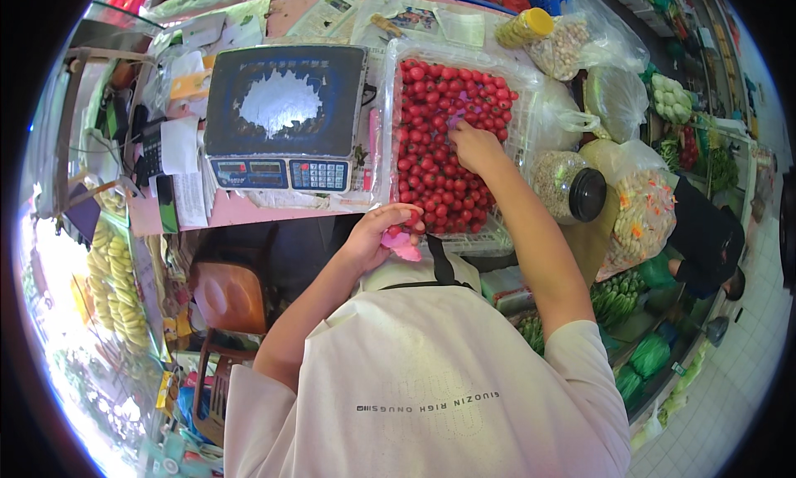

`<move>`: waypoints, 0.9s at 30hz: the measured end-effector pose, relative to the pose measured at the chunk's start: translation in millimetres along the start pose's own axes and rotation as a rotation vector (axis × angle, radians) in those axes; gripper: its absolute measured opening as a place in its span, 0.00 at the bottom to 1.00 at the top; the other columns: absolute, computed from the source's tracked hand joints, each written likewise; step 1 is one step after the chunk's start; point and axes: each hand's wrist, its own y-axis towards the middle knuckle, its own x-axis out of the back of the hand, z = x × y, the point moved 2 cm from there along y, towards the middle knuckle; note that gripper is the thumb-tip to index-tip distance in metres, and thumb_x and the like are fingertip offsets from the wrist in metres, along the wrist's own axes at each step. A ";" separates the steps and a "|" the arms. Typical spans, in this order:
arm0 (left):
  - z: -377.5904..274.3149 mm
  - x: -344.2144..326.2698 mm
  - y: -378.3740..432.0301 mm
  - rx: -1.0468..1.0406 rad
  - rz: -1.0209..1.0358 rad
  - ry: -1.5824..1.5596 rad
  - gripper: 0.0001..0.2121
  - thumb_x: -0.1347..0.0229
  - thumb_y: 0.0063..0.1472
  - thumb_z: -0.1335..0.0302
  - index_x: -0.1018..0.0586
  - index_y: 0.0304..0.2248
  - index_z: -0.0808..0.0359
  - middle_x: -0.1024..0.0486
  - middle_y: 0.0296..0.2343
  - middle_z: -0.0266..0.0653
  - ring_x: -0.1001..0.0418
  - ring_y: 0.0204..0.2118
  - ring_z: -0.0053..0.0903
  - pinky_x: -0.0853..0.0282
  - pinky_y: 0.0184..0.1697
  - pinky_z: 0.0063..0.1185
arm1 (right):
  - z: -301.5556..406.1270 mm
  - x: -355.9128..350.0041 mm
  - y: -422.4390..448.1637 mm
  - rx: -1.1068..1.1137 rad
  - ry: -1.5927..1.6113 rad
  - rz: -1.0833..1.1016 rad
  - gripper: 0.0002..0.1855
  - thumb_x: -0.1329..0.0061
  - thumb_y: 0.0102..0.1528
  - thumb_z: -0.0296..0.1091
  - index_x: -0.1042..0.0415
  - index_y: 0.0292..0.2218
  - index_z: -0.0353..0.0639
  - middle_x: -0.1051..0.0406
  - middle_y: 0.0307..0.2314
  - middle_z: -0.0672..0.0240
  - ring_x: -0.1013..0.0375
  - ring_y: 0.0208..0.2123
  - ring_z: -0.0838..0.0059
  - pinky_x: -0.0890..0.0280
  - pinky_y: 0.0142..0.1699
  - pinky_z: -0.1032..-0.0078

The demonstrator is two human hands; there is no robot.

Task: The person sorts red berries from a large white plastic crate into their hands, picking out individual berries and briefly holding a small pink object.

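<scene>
A clear plastic crate [390, 105] lined with film holds a broad layer of red cherry tomatoes [429, 161]. At its near left corner, my left hand [370, 234] holds a few cherry tomatoes [410, 217] together with crumpled pink scraps [403, 246]. My right hand [477, 147] reaches down into the crate, its fingertips against a purple scrap [456, 118] lying among the fruit. Whether those fingers grip the scrap is hidden by the hand. More purple bits show between tomatoes farther back.
Left of the crate stands a digital scale [286, 98] on newspaper. On the right are a yellow-lidded jar [519, 33], a black-lidded jar [556, 186] and a bag of peanut-like goods [637, 210]. A wooden chair [229, 294] is below left; another person [706, 235] is at far right.
</scene>
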 end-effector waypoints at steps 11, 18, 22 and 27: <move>1.0 2.0 3.1 0.005 0.013 0.016 0.14 0.43 0.66 0.71 0.21 0.47 0.70 0.19 0.35 0.46 0.20 0.31 0.35 0.21 0.36 0.31 | -4.5 1.1 -17.8 -0.041 0.111 -0.028 0.13 0.51 0.61 0.40 0.21 0.43 0.47 0.21 0.38 0.55 0.20 0.41 0.50 0.27 0.46 0.53; -2.6 -4.3 0.1 0.020 -0.023 0.024 0.14 0.42 0.65 0.70 0.21 0.47 0.69 0.19 0.35 0.45 0.21 0.31 0.34 0.21 0.36 0.31 | -2.2 13.4 -14.2 -0.175 0.187 0.120 0.15 0.47 0.57 0.44 0.16 0.38 0.45 0.20 0.37 0.53 0.21 0.43 0.51 0.28 0.50 0.55; -2.1 -3.5 -1.5 0.021 -0.034 -0.001 0.14 0.42 0.65 0.69 0.21 0.47 0.69 0.19 0.35 0.45 0.21 0.31 0.33 0.21 0.36 0.31 | 5.1 23.3 -33.9 -0.162 0.231 0.147 0.15 0.49 0.55 0.42 0.15 0.37 0.48 0.19 0.36 0.55 0.21 0.42 0.51 0.27 0.49 0.56; -1.9 -4.0 -0.2 0.019 -0.016 0.004 0.15 0.43 0.65 0.68 0.21 0.47 0.68 0.19 0.35 0.44 0.21 0.31 0.33 0.22 0.36 0.30 | 9.9 25.7 -77.3 -0.162 0.342 0.098 0.14 0.46 0.55 0.42 0.16 0.37 0.46 0.20 0.36 0.56 0.21 0.41 0.52 0.28 0.48 0.58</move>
